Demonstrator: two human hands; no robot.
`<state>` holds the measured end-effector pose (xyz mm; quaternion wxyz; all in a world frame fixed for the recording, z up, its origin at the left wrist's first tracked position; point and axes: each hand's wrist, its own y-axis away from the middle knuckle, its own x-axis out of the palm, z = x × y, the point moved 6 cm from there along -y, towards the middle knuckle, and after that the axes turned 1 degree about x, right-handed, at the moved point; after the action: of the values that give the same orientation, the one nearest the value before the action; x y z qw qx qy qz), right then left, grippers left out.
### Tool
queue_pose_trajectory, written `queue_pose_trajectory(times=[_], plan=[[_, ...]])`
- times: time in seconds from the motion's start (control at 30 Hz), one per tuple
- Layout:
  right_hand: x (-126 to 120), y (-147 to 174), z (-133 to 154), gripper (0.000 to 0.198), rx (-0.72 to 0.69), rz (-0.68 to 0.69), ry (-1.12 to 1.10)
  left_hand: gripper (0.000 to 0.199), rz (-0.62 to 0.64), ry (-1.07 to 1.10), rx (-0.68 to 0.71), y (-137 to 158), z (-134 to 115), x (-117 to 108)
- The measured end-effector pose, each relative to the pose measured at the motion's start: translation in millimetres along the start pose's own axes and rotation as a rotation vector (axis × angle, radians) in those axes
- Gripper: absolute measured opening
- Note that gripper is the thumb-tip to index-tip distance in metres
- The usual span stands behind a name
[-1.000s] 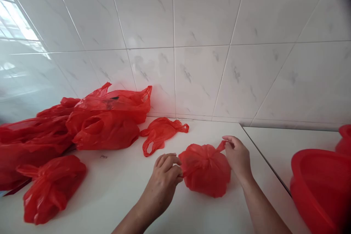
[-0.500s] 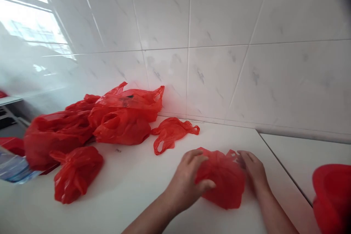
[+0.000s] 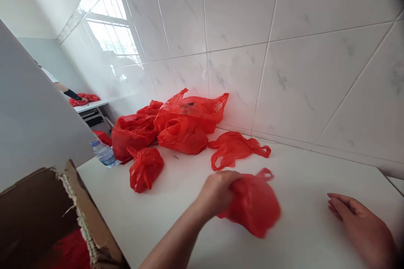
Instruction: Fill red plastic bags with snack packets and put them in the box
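My left hand (image 3: 219,193) is closed around the gathered top of a red plastic bag (image 3: 255,206), which hangs tilted just over or on the white table and is slightly blurred. One handle loop sticks up from it. Off to the right, apart from the bag, my right hand (image 3: 361,225) has its fingers curled together, with nothing visible in them. Behind the left hand lies a flat red plastic bag (image 3: 235,147) with its handles spread. A knotted red bag (image 3: 147,170) sits farther left.
Filled red bags (image 3: 186,134) are piled against the tiled wall (image 3: 233,71). A water bottle (image 3: 104,153) lies at the table's left. At lower left stands an open cardboard box (image 3: 91,218) with red plastic inside. A co-worker's arm (image 3: 71,93) reaches over another table beyond a partition.
The view has swung left, bringing the cardboard box and co-worker into sight. My left hand has closed on the bag; my right hand has moved away from it to the right.
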<state>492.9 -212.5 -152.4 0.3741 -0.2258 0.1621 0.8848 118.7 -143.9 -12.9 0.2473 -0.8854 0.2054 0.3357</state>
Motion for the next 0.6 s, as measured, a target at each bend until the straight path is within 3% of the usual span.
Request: queue_pose_trajectory(times=[0.1,0.2,0.27,0.33,0.43,0.53,0.6], plan=[[2.1,1.5,0.6,0.025,-0.026,0.006,-0.026,0.045,-0.156,-0.089,-0.123,16.3,28.6,-61.1],[4.7,2.9,2.7,0.031,-0.053,0.006,-0.010,0.040,-0.337,-0.333,-0.394,42.6,65.8,-118.7],[6.2,3.2,4.1,0.037,-0.067,-0.004,0.020,0.036,-0.473,-0.498,-0.491,57.6,78.2,-145.9],[6.9,3.5,4.7,0.039,-0.075,-0.014,0.058,0.044,-0.601,-0.614,-0.496,64.0,77.5,-157.7],[7.7,4.0,5.2,0.038,-0.091,-0.013,0.085,0.047,-0.685,-0.582,-0.298,50.3,61.4,-142.0],[8.4,4.1,5.6,0.041,-0.114,-0.013,0.084,0.038,-0.550,-0.308,-0.065,13.5,56.6,-94.4],[9.5,4.4,6.5,0.043,-0.129,-0.017,0.081,0.044,-0.422,-0.104,-0.059,-14.3,70.5,-56.0]])
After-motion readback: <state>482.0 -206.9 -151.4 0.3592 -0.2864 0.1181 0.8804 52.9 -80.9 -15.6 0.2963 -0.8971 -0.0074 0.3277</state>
